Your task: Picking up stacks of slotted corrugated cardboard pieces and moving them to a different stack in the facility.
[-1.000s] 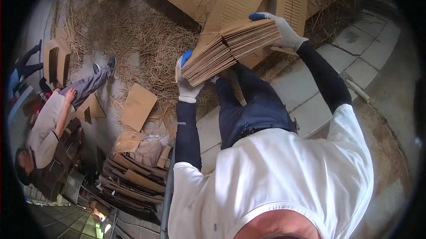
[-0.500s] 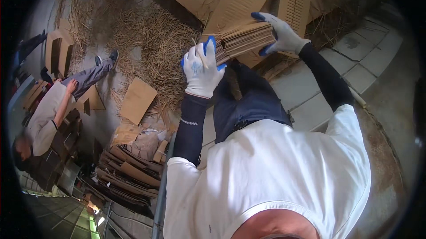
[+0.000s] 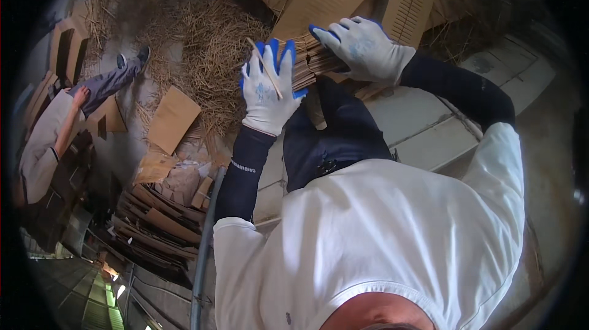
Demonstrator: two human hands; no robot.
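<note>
A stack of narrow cut cardboard pieces (image 3: 311, 62) is held in front of my thighs. My left hand (image 3: 267, 89), in a white glove with blue fingertips, grips its left end, thumb on the near side and fingers on the far side. A thin cardboard strip (image 3: 267, 71) lies slantwise across the back of that glove. My right hand (image 3: 368, 53), gloved alike, closes over the stack's right end and hides it. Its fingers reach left along the far edge; the thumb is hidden.
Beyond the stack lie slotted cardboard sheets (image 3: 412, 5) and a heap of cardboard scrap strips (image 3: 215, 54). A loose sheet (image 3: 173, 120) and piled flattened cardboard (image 3: 162, 222) are at left, near a metal pipe (image 3: 205, 250). Another person (image 3: 46, 152) sits at far left.
My right hand has moved left from the stack's right end and turned over its top. The left fingers have spread somewhat, and the thin strip now lies across that glove's back.
</note>
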